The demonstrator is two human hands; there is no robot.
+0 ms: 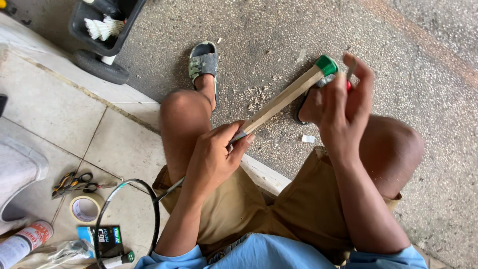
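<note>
two hands busy: left hand [214,154] grips racket handle [281,99]; right hand [338,99] clamps blade [351,67] at far end; wood bare, shavings [256,97] down.

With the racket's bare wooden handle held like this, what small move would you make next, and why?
Probably draw the blade in the right hand down the bare wooden handle from its green cap; the left hand steadies the lower end, and shavings already lie on the ground.
</note>
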